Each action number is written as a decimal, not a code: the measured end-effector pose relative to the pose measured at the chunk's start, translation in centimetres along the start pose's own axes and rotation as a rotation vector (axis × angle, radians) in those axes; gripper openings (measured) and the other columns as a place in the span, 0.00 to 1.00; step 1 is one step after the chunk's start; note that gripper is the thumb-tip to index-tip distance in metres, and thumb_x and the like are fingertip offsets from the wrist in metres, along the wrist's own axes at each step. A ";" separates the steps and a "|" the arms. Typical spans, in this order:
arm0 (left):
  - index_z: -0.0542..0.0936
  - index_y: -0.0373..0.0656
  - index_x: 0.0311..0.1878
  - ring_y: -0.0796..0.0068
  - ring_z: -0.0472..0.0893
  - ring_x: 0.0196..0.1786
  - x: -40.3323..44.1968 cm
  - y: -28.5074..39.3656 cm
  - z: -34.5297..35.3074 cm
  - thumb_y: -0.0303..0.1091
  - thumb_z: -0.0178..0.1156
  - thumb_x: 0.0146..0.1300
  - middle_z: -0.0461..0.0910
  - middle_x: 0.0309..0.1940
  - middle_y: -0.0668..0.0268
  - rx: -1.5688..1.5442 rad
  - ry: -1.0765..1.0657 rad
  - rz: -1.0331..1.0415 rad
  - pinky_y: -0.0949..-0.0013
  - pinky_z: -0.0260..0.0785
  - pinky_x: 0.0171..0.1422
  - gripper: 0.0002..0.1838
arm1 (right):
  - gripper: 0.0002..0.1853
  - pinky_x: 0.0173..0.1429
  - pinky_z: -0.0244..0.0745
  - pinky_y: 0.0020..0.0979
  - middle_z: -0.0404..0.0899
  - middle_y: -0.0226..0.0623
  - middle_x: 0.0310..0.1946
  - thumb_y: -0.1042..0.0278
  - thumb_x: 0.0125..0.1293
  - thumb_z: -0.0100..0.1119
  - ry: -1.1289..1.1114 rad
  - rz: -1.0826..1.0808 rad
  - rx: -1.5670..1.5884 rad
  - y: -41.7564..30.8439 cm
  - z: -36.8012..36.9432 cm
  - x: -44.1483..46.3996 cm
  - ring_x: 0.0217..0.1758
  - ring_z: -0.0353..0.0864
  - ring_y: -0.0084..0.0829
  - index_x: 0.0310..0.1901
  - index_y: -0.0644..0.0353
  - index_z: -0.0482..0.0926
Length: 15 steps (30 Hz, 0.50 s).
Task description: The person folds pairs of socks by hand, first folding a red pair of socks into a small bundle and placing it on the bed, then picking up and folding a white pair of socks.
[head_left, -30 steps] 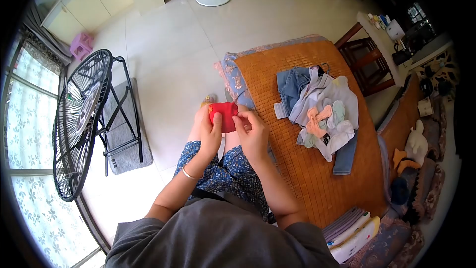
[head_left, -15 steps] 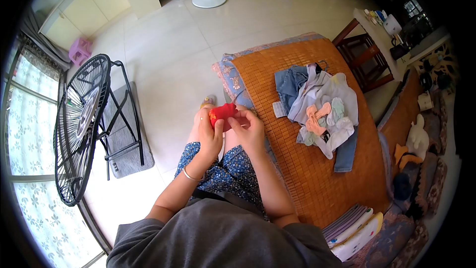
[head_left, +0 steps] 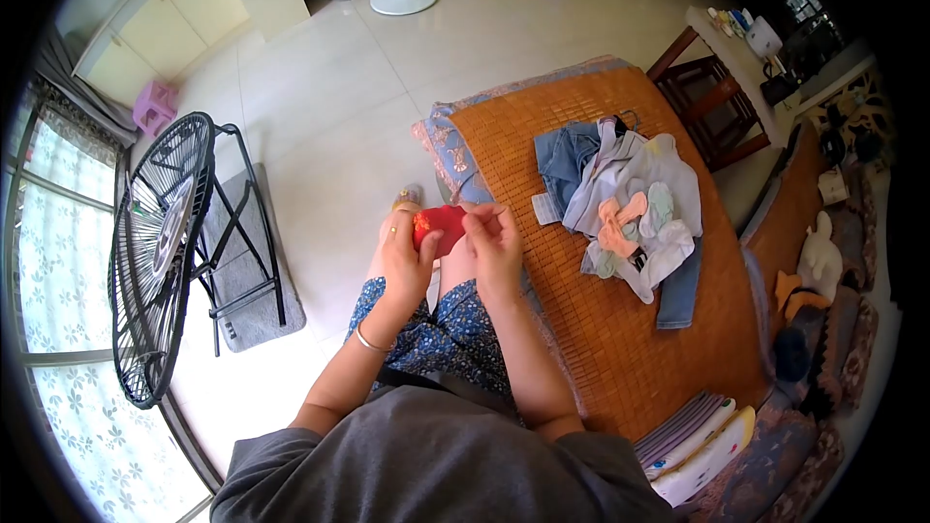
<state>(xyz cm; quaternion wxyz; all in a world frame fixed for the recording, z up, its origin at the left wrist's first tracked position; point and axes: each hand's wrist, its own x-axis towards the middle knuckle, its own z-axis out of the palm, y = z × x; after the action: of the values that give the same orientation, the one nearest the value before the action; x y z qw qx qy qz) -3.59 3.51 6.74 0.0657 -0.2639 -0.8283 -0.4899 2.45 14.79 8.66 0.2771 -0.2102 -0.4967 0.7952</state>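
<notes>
A small red piece of cloth that looks like a sock [head_left: 442, 224], with a yellow-orange pattern at its left end, is held above my lap. My left hand [head_left: 403, 250] is closed around its left end, the thumb across the front. My right hand [head_left: 495, 243] pinches its right edge between thumb and fingers. To the right lies a heap of clothes: a pale grey-white garment [head_left: 625, 174], blue jeans [head_left: 567, 163], peach socks [head_left: 615, 230] and mint socks [head_left: 660, 205].
The heap lies on a brown woven mat [head_left: 542, 261]. Folded clothes [head_left: 693, 446] sit near my right elbow. On the left stand a black round-backed folding chair [head_left: 165, 252] and a grey rug [head_left: 242, 271]. A wooden chair [head_left: 712, 102] is beyond the mat.
My right hand has moved slightly right and up, drawing the red sock out wider and flatter between my hands. My left hand keeps its hold. The view has shifted slightly.
</notes>
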 end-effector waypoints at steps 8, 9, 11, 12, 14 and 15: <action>0.73 0.36 0.44 0.81 0.72 0.31 1.6 -1.5 1.6 0.45 0.39 0.74 0.74 0.30 0.67 -0.941 -0.112 -0.728 0.78 0.65 0.33 0.20 | 0.05 0.32 0.64 0.18 0.73 0.27 0.31 0.76 0.64 0.55 -0.056 0.010 0.024 -0.9 -0.8 2.4 0.28 0.68 0.15 0.40 0.61 0.72; 0.73 0.39 0.50 0.79 0.74 0.35 1.8 -1.7 1.1 0.50 0.41 0.72 0.76 0.35 0.67 -1.056 -0.167 -0.768 0.75 0.68 0.39 0.23 | 0.06 0.32 0.64 0.18 0.72 0.27 0.31 0.76 0.64 0.55 -0.020 -0.112 -0.095 -1.0 -1.3 2.6 0.28 0.68 0.15 0.41 0.61 0.71; 0.70 0.43 0.57 0.74 0.77 0.43 2.0 -2.0 1.1 0.57 0.42 0.70 0.77 0.44 0.67 -1.188 -0.209 -0.839 0.70 0.71 0.47 0.28 | 0.06 0.35 0.66 0.20 0.73 0.28 0.31 0.78 0.62 0.57 0.081 -0.144 -0.169 -2.9 0.2 1.1 0.30 0.69 0.18 0.41 0.62 0.73; 0.70 0.43 0.57 0.74 0.77 0.43 2.2 -1.8 1.1 0.57 0.42 0.70 0.77 0.44 0.67 -1.188 -0.206 -0.841 0.70 0.71 0.47 0.28 | 0.06 0.35 0.66 0.20 0.73 0.28 0.31 0.78 0.62 0.57 0.079 -0.141 -0.170 -2.7 0.1 0.7 0.30 0.69 0.18 0.41 0.62 0.73; 0.70 0.39 0.52 0.71 0.76 0.42 2.4 -1.3 1.1 0.49 0.38 0.73 0.75 0.41 0.61 -1.367 -0.140 -0.932 0.66 0.74 0.45 0.23 | 0.06 0.39 0.68 0.23 0.74 0.32 0.32 0.80 0.58 0.59 -0.192 -0.580 -0.579 -2.2 -0.4 0.1 0.32 0.72 0.23 0.37 0.63 0.75; 0.70 0.39 0.52 0.71 0.76 0.42 2.3 -1.4 1.4 0.49 0.38 0.73 0.75 0.41 0.61 -1.366 -0.140 -0.936 0.66 0.74 0.45 0.23 | 0.06 0.41 0.70 0.26 0.75 0.35 0.32 0.80 0.55 0.61 -0.188 -0.620 -0.686 -2.2 0.0 -0.4 0.33 0.73 0.29 0.34 0.63 0.77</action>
<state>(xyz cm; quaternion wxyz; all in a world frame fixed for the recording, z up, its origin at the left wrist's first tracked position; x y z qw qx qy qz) -6.05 5.01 5.81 -0.3712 0.0965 -0.3746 -0.8441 3.32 15.32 10.70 0.3699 -0.0584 -0.7929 0.4807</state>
